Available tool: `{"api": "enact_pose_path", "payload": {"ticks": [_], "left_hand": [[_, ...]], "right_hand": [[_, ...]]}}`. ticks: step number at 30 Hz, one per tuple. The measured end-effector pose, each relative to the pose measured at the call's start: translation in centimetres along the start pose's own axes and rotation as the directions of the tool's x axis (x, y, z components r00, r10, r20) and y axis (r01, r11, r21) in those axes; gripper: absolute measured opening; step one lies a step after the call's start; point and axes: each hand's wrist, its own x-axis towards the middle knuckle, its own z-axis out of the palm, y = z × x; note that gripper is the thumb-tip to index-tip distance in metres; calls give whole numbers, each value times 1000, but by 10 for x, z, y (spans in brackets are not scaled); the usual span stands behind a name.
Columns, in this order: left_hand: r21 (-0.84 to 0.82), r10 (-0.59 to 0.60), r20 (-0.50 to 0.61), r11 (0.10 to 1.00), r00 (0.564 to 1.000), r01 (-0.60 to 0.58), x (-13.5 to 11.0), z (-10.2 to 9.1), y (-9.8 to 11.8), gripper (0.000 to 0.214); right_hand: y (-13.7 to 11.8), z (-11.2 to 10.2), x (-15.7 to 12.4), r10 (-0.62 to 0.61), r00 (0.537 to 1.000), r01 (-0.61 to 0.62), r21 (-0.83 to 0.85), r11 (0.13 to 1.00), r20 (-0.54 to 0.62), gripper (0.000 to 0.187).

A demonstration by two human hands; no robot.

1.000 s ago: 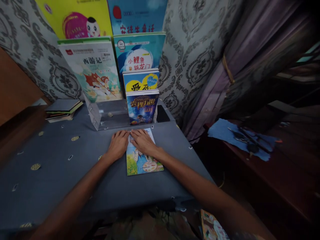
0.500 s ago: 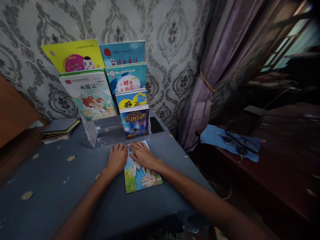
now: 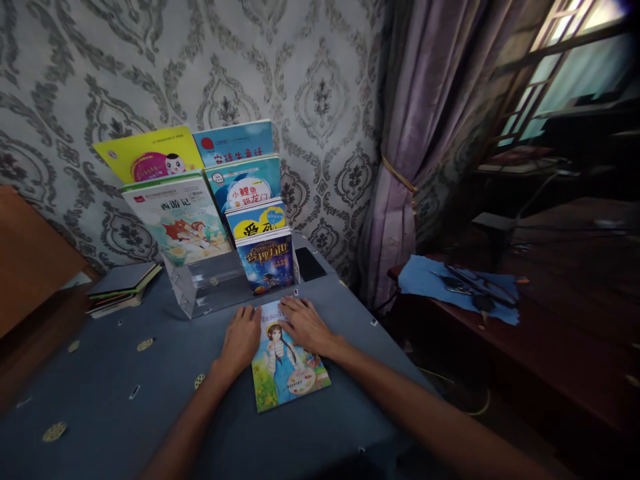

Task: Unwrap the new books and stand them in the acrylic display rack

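Note:
A thin picture book (image 3: 281,377) lies flat on the blue tablecloth, its cover showing a girl with braids in a blue dress. My left hand (image 3: 242,337) rests palm down along the upper left edge of the book, fingers stretched forward. Across the upper right part of the cover lies my right hand (image 3: 306,327), with its fingers spread and hiding some of the title. Just beyond the hands stands a clear acrylic book rack (image 3: 186,293). It holds several books in tiers, among them a dark blue one (image 3: 265,263) in front and a white one (image 3: 183,217) at left.
A small stack of books or notebooks (image 3: 123,287) lies at the table's left back. Behind the rack's right side is a flat black object (image 3: 309,264). A tied purple curtain (image 3: 395,207) hangs at right, near a dark red surface with tools on a blue cloth (image 3: 425,280).
My right hand has slid right across the cover, uncovering the girl's face. My left hand stays by the left edge. The camera view has tilted upward.

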Motion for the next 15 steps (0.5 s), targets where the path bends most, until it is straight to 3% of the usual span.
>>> {"api": "enact_pose_path", "payload": {"ticks": [7,15], "left_hand": [[28,-2,98,1000,995,0,5,-10,2,36],[-58,32,93,998,995,-26,9,-10,11,36]], "right_hand": [[5,-3,-4,-6,1000,5,20,1000,27,40],[16,3,-12,14,1000,-13,24,1000,-27,42]]}}
